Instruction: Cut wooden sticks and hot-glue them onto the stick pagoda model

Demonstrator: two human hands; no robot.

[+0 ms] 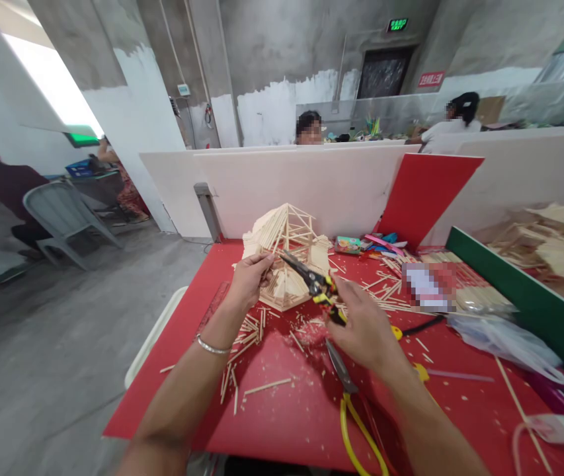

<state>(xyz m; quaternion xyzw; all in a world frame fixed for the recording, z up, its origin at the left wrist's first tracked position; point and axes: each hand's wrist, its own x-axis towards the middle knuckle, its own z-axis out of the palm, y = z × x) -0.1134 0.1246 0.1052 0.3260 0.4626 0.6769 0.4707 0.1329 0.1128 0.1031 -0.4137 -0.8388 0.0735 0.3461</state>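
My left hand (pixel 252 276), with a bracelet at the wrist, pinches a thin wooden stick (pixel 276 250) between thumb and fingers. In my right hand (pixel 361 324) is a pair of hand cutters (pixel 314 281) with dark jaws and yellow, black and red handles. Their tips reach close to the stick; whether they touch it I cannot tell. Just behind both hands stands a small model building (pixel 282 225) of pale sticks, its roof partly an open frame. Below my right hand lie scissors (pixel 344 370) with yellow handles.
Loose sticks (pixel 242 350) and chips litter the red tabletop (pixel 272 423). On the right are bundled sticks (pixel 484 297), a plastic bag (pixel 510 344) and a green panel (pixel 520 304). White boards (pixel 291 185) rise behind the table; several people sit beyond.
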